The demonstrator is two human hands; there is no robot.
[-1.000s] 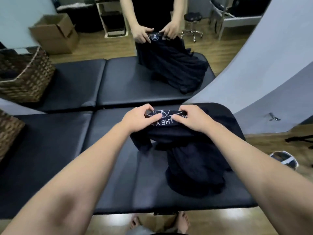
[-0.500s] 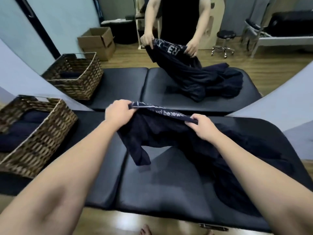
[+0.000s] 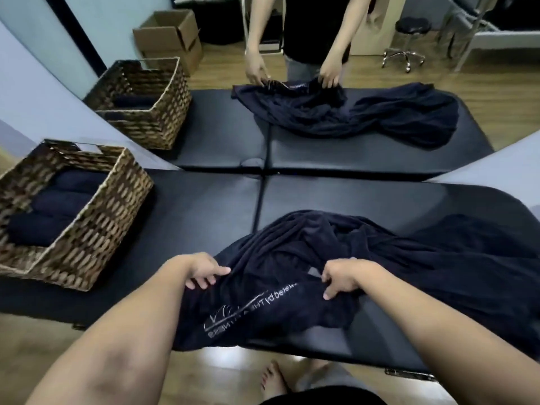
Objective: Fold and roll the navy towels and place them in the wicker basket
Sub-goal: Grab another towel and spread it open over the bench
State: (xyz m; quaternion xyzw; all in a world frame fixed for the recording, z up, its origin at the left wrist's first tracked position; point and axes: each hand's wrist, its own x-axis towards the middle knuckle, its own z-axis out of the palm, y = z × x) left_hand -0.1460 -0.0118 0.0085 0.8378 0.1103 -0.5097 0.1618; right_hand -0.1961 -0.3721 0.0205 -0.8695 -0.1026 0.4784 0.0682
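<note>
Both hands grip a crumpled navy towel [image 3: 365, 267] on the black padded desk [image 3: 204, 217].
Left hand [image 3: 201, 270] and right hand [image 3: 344, 276] fingers pinch its near edge; the wicker basket [image 3: 96, 238] stands left of the towel.

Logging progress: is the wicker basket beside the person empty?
No, the wicker basket already holds rolled navy towels lying side by side.

Towel's [image 3: 380, 258] right end past the frame edge (printed lettering [image 3: 251, 308] partly illegible).
</note>
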